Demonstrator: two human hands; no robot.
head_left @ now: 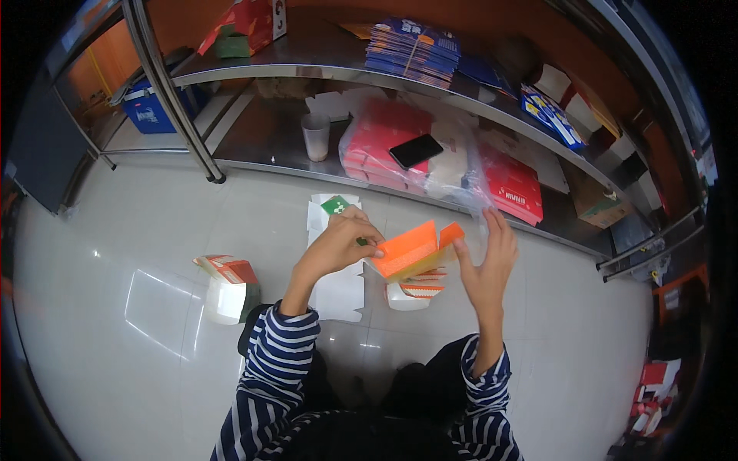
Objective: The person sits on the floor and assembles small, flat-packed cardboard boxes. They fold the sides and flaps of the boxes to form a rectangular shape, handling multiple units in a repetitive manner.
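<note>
Above the floor in front of me is a bright orange folded paper carton (407,250), partly opened out with a small flap standing at its right end. My left hand (340,244) pinches its left end between thumb and fingers. My right hand (492,257) is open, fingers stretched upward, its thumb at the carton's right flap. Below the carton, small orange-and-white cartons (409,300) rest on the floor, partly hidden by it. Flat white carton sheets (338,300) with a green patch (335,204) lie under and beyond my left hand.
A made-up white and orange box (228,296) stands on the floor at left. Ahead, a metal shelf (307,73) bears bundled blue cartons (411,54), a plastic cup (316,137), bagged red packs (388,138) and a phone (416,151). A blue cooler (157,107) is far left.
</note>
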